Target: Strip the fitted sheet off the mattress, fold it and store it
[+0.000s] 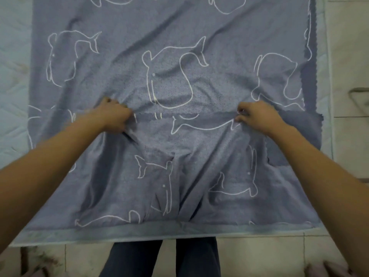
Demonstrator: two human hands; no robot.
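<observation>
The blue-grey fitted sheet (171,56) with white whale outlines lies spread over the pale mattress (12,76). Its near part is folded up over the rest, and the folded edge runs across the middle between my hands. My left hand (114,116) grips a bunch of the sheet at the left of that edge. My right hand (255,115) pinches the same edge farther right. The cloth between and below my hands is wrinkled and sags toward me.
The mattress lies low on a tiled floor (349,56), its near edge (139,234) just in front of my legs (159,258). Bare mattress shows at the left and along the right side. A dark object (360,96) lies on the floor at the right.
</observation>
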